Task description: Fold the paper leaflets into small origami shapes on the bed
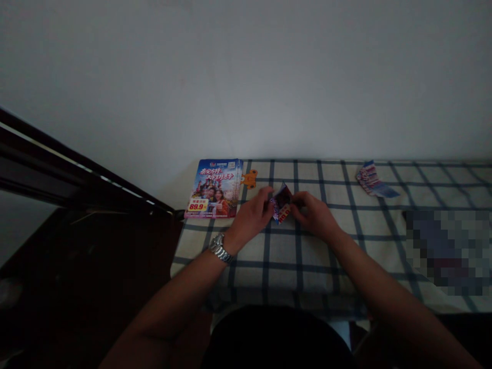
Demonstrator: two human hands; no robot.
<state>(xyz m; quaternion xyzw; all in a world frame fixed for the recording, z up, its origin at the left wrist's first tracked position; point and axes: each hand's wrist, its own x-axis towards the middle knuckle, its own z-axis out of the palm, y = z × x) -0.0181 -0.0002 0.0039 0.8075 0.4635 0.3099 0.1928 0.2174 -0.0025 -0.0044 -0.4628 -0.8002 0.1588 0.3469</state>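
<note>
Between my two hands is a partly folded printed flyer (283, 203), blue, red and white, with part of a price showing. My left hand (253, 212) pinches its left side, and a metal watch (220, 248) circles that wrist. On the flyer's right edge, the fingers of my right hand (311, 212) are closed. Left of my hands lies a stack of flyers (213, 189) with matching colours and a large printed 89.9. Beside the stack sits a small flat orange bear-shaped piece (249, 179).
Folded papers (374, 180) in similar colours lie in a fanned pile at the table's back right. A blurred-out patch (448, 251) covers something at the right. A checked cloth (246, 277) covers the table, which meets the wall (246, 82). Dark furniture (77, 169) stands left.
</note>
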